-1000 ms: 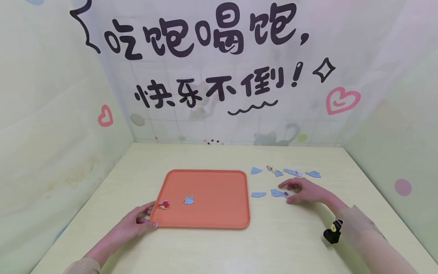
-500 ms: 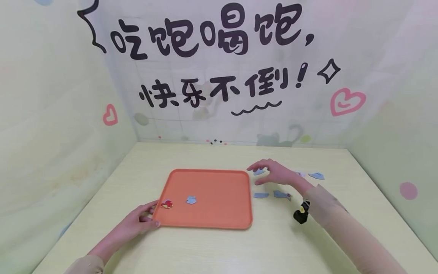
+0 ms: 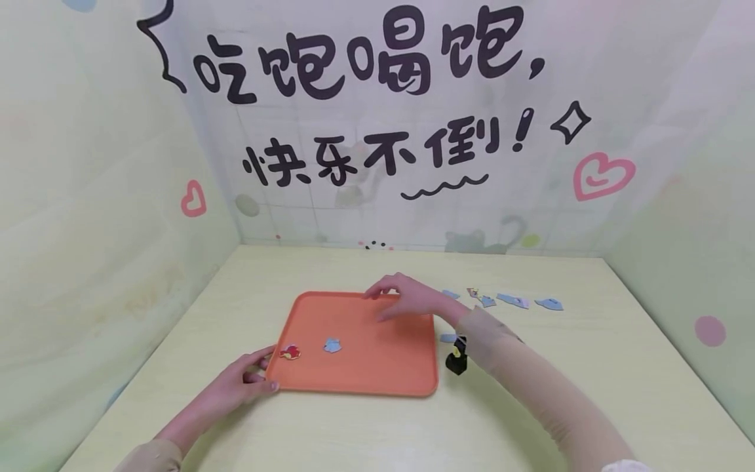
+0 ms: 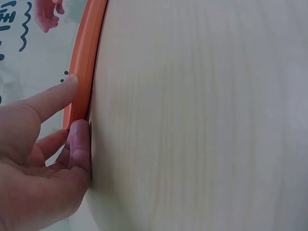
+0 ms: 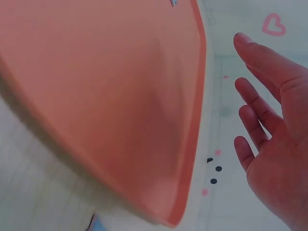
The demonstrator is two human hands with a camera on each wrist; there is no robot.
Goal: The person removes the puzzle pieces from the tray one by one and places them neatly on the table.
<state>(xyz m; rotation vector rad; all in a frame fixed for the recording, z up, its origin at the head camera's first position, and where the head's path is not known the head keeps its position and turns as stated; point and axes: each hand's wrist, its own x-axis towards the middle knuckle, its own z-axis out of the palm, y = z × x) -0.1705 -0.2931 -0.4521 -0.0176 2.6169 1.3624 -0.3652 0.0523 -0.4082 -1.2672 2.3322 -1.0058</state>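
Note:
An orange tray (image 3: 383, 360) lies on the table. My left hand (image 3: 240, 383) holds its front left corner, the thumb (image 4: 67, 89) on the outer rim and the fingers curled beside the corner in the left wrist view. Inside the tray lie a red puzzle piece (image 3: 290, 353), near the left rim, and a light blue puzzle piece (image 3: 332, 345). Over the tray's far right part hovers my right hand (image 3: 409, 298). In the right wrist view its fingers (image 5: 257, 103) are spread and loosely bent, with nothing between them.
Several blue puzzle pieces lie right of the tray, among them a pale blue piece (image 3: 549, 304) farthest right and a patterned piece (image 3: 481, 297). My right sleeve (image 3: 531, 387) partly covers a nearer piece (image 3: 448, 338). A printed cloth wall (image 3: 330, 223) stands behind.
My right hand has moved left from beside the puzzle pieces, past the tray's far right corner, to over the tray. The left hand keeps its place at the corner.

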